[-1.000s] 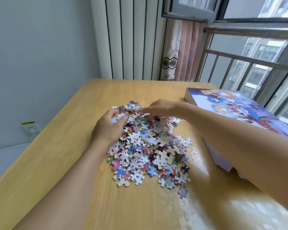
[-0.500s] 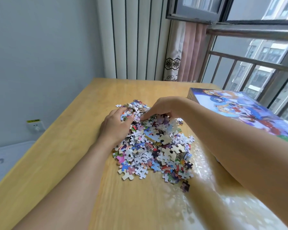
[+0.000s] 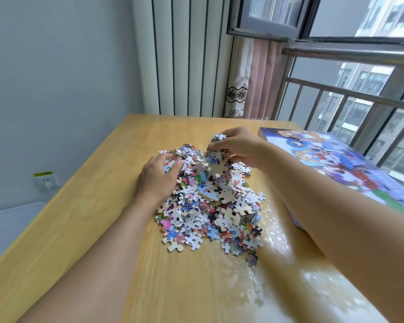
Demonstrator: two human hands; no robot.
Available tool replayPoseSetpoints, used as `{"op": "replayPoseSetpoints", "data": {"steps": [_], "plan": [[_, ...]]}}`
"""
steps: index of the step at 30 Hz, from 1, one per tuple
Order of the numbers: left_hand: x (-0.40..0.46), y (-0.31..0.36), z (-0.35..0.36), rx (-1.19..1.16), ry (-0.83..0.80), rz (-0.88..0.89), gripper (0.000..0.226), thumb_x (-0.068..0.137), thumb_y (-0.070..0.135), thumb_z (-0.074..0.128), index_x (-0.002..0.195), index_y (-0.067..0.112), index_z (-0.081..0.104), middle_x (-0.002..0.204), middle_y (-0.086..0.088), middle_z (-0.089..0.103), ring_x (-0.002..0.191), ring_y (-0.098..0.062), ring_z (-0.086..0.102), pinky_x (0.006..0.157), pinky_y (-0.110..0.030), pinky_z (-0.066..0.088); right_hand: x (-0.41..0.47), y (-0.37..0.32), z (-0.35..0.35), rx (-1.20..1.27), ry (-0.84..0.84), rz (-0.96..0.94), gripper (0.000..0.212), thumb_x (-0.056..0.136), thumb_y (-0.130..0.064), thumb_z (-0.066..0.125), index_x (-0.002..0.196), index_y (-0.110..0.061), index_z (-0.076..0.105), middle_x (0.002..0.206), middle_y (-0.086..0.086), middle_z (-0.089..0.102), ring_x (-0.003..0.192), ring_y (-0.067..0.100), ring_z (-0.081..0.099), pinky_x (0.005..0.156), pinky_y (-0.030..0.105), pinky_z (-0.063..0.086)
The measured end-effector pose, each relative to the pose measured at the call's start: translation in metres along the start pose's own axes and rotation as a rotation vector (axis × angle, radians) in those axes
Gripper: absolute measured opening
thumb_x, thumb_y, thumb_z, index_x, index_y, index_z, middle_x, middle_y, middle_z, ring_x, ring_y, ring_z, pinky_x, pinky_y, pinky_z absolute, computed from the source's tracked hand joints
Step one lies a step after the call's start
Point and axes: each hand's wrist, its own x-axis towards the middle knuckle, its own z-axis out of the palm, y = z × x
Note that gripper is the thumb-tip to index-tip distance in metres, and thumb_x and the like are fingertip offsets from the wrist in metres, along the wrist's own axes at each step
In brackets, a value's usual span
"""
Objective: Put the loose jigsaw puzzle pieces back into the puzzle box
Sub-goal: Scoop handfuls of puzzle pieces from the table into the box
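A person's two bare arms reach in from the bottom edge over a light wooden table [image 3: 84,206]. On the far left, a wall socket [image 3: 46,181] sits low on the grey wall. Moving right, the left hand [image 3: 158,177] rests on the left flank of a heap of loose jigsaw pieces [image 3: 210,201], its fingers curled into the pile and around a few pieces at its top edge. The heap lies in the middle of the table, with stray pieces scattered at its near rim. Just right of the heap's far end, the right hand [image 3: 237,146] is raised slightly above the pile, fingers clamped on a thick handful of pieces, some hanging loose beneath. The two hands are near each other but apart. Further right, the puzzle box [image 3: 331,159] lies along the window side, its illustrated face up; whether it is open cannot be told. To do this step well, the person probably needs to cup the handful from below so that the dangling pieces do not drop on the way, and the box would need an open side.
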Motion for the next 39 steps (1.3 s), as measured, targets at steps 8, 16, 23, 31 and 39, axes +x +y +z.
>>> {"op": "replayPoseSetpoints", "data": {"steps": [8, 16, 23, 31, 39], "plan": [[-0.005, 0.0, -0.001, 0.049, 0.011, 0.08, 0.04, 0.098, 0.049, 0.052, 0.127, 0.023, 0.062, 0.133, 0.001, 0.058, 0.124, -0.021, 0.052, 0.101, -0.037, 0.044, -0.015, 0.012, -0.008, 0.364, 0.171, 0.053, 0.064, 0.083, -0.013, 0.082, 0.137, 0.006, 0.051, 0.123, 0.022, 0.063, 0.1, 0.034, 0.07, 0.068, 0.036, 0.064], [-0.025, 0.024, -0.008, 0.011, 0.164, 0.243, 0.029, 0.099, 0.039, 0.055, 0.118, 0.019, 0.065, 0.119, 0.004, 0.065, 0.117, -0.018, 0.055, 0.094, -0.03, 0.041, -0.051, 0.021, -0.01, 1.079, 0.07, 0.262, 0.013, 0.102, -0.002, 0.051, 0.114, 0.004, 0.051, 0.134, 0.03, 0.05, 0.116, 0.035, 0.062, 0.077, 0.048, 0.062], [-0.067, 0.081, 0.011, -0.295, 0.02, 0.255, 0.045, 0.091, 0.045, 0.066, 0.13, 0.023, 0.062, 0.124, 0.01, 0.062, 0.107, -0.001, 0.061, 0.084, -0.02, 0.054, -0.083, 0.033, 0.01, 1.125, 0.028, 0.326, 0.009, 0.101, -0.004, 0.053, 0.106, 0.004, 0.054, 0.106, 0.023, 0.056, 0.081, 0.027, 0.063, 0.064, 0.041, 0.063], [-0.075, 0.081, 0.028, -0.211, -0.075, 0.356, 0.053, 0.083, 0.038, 0.079, 0.133, 0.029, 0.064, 0.13, 0.013, 0.065, 0.118, 0.006, 0.057, 0.103, -0.021, 0.047, -0.098, 0.055, 0.018, 1.268, 0.006, 0.312, 0.021, 0.096, -0.01, 0.067, 0.106, 0.009, 0.064, 0.114, 0.021, 0.051, 0.102, 0.03, 0.058, 0.088, 0.037, 0.06], [-0.072, 0.083, 0.023, -0.225, -0.084, 0.428, 0.054, 0.081, 0.04, 0.075, 0.132, 0.022, 0.065, 0.13, 0.011, 0.065, 0.121, 0.002, 0.057, 0.1, -0.017, 0.047, -0.104, 0.056, 0.011, 1.137, 0.004, 0.17, 0.017, 0.097, -0.009, 0.065, 0.11, 0.001, 0.065, 0.09, 0.013, 0.068, 0.074, 0.02, 0.065, 0.064, 0.028, 0.058]]}}
